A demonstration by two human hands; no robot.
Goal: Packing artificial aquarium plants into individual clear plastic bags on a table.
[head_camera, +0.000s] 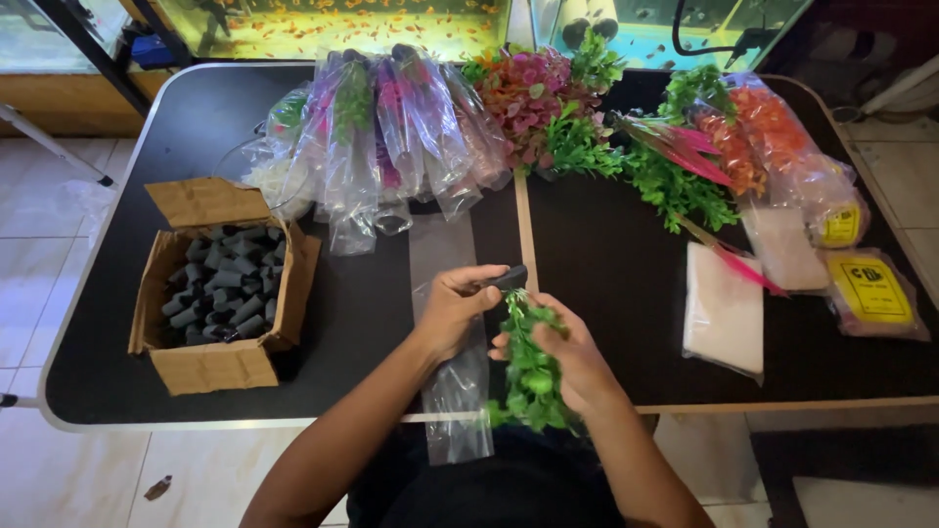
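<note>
Left hand [452, 311] pinches a dark grey base piece [507, 279], fingers closed on it. Right hand [567, 354] wraps a green plastic plant [531, 372], stem end pointing up twd the base, long axis running away from the body, over the worktop [606, 284] edge.

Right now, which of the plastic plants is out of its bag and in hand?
The green leafy plant, gripped by the right hand at the table's near edge, while the left hand pinches its dark base. The other loose plants lie untouched at the far side.
</note>
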